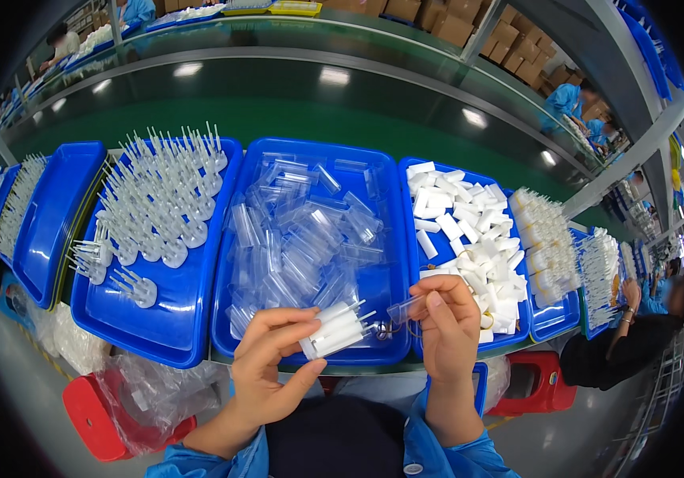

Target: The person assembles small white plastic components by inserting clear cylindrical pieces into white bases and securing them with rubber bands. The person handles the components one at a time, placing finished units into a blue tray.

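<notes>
My left hand (266, 366) is closed round the base of a white multi-tube piece (337, 331), whose thin prongs point right. Between the thumb and fingers of my right hand (452, 327) is a small clear plastic sleeve (405, 310), apart from the prongs. Both hands are over the near edge of a blue tray (322, 148) heaped with clear plastic sleeves (303, 253). Just beyond my right hand, another blue tray (521, 338) holds a pile of white tubes (469, 227).
On the left, a blue tray (139, 344) carries several upright pronged white pieces (158, 195). Beyond the trays runs a green conveyor belt (278, 103). Red stools (91, 418) stand below, one under clear plastic bags (146, 398). A person in dark clothing (625, 350) works at the right.
</notes>
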`<act>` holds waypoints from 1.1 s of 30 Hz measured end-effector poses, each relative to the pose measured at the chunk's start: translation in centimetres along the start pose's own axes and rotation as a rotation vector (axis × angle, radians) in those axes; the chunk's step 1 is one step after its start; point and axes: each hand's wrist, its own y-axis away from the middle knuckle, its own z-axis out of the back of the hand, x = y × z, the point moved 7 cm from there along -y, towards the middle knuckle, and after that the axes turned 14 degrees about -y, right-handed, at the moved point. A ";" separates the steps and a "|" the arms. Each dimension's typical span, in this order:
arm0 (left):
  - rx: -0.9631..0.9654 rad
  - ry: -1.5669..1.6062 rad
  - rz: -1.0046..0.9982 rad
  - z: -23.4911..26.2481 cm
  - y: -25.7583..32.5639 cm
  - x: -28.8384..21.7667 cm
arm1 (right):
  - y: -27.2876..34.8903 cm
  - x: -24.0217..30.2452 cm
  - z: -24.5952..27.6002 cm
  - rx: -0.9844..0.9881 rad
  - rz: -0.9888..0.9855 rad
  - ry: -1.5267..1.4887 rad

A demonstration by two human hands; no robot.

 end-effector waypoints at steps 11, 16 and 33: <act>0.077 -0.038 0.016 -0.2 0.3 0.1 | 0.8 0.7 -2.4 0.118 0.127 0.238; 0.079 -0.034 0.013 -0.2 0.2 0.2 | 1.1 1.0 -2.7 0.158 0.186 0.330; 0.206 -0.261 -0.041 -1.0 -0.4 -1.1 | 1.5 0.3 -2.9 0.208 0.253 0.463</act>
